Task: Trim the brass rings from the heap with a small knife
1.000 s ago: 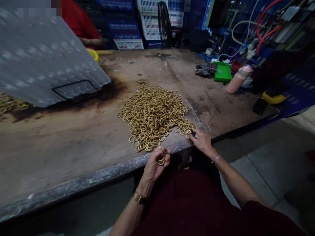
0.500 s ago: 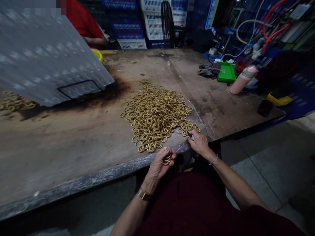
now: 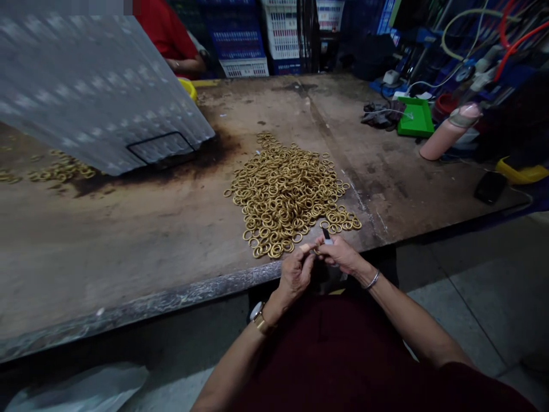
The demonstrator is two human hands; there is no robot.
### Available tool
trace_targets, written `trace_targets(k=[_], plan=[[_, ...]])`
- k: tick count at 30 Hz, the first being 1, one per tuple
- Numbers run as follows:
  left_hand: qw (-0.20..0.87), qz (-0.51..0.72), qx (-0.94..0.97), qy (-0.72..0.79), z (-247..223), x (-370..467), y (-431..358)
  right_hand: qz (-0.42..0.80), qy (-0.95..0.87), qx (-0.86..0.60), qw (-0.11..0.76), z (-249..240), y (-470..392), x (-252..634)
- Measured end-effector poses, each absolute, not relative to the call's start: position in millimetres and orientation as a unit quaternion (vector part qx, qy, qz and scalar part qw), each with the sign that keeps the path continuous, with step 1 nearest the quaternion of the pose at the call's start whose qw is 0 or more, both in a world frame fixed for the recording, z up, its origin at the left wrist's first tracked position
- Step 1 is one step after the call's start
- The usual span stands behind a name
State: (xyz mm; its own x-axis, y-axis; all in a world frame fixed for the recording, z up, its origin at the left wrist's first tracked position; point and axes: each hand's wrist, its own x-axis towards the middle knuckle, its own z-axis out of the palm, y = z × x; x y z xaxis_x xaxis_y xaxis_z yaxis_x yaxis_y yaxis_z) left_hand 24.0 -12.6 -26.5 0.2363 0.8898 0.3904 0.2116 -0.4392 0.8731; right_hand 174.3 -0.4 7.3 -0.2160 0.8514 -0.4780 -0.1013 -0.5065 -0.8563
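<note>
Close to the table's front edge, my left hand (image 3: 295,273) and my right hand (image 3: 343,254) meet with fingertips together. A brass-coloured ring (image 3: 317,250) shows between them, pinched by the left fingers. The left palm is turned out of sight, so anything else in it is hidden. My right hand is closed around a small pale tool (image 3: 328,241) with a dark tip pointing up; its exact kind is unclear. Just beyond the hands lies a heap of brass-coloured rings (image 3: 287,189) on the worn wooden table (image 3: 171,240), with a few loose rings (image 3: 341,219) at its near right.
A tilted grey corrugated panel (image 3: 103,86) stands left, with more rings (image 3: 64,169) beside it. Behind it a person in a red sleeve (image 3: 169,31) is partly visible. On the right are a pink bottle (image 3: 448,134), a green tray (image 3: 415,117) and a black object (image 3: 490,187).
My right hand has moved left to meet the left hand, its tool now upright. My left hand has turned, hiding the rings seen in its palm before. The view has shifted slightly left.
</note>
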Motion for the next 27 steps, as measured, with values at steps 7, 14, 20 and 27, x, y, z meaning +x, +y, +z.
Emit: trace_targets(k=[7, 14, 20, 27], plan=[[0.283, 0.461, 0.751, 0.378, -23.4, 18.9, -11.0, 0.748, -0.331, -0.486, 0.307, 9.7, -0.3, 176.6], [0.406, 0.451, 0.641, 0.471, -16.5, 22.6, -14.8, 0.656, -0.387, -0.542, 0.356, -0.9, -5.6, 171.3], [0.606, 0.403, 0.488, 0.482, -6.1, 23.4, -18.3, 0.576, -0.465, -0.576, 0.347, -2.2, -1.5, 165.7], [0.734, 0.390, 0.357, 0.425, -3.6, 22.7, -21.2, 0.539, -0.504, -0.581, 0.344, 7.5, -0.5, 162.1]])
